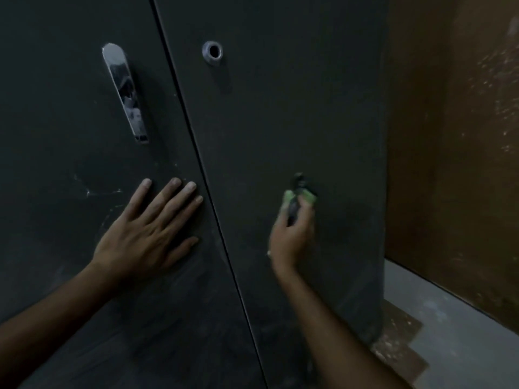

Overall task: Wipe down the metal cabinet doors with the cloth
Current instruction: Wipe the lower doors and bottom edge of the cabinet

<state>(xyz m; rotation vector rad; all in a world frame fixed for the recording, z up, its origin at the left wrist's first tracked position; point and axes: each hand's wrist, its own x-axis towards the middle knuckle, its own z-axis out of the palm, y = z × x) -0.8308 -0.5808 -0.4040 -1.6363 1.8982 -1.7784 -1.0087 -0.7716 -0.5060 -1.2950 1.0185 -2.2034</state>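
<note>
Two dark grey metal cabinet doors fill the view, the left door [70,113] and the right door [295,108], split by a narrow seam. My left hand [146,234] lies flat on the left door with its fingers spread, just left of the seam. My right hand [292,231] is closed around a small green and dark cloth [297,196] and presses it against the right door. Part of the cloth is hidden in my fingers.
A shiny metal handle [125,91] hangs on the left door above my left hand. A round lock hole [212,51] sits high on the right door. To the right stand a brown wall [455,136] and a pale floor [449,318].
</note>
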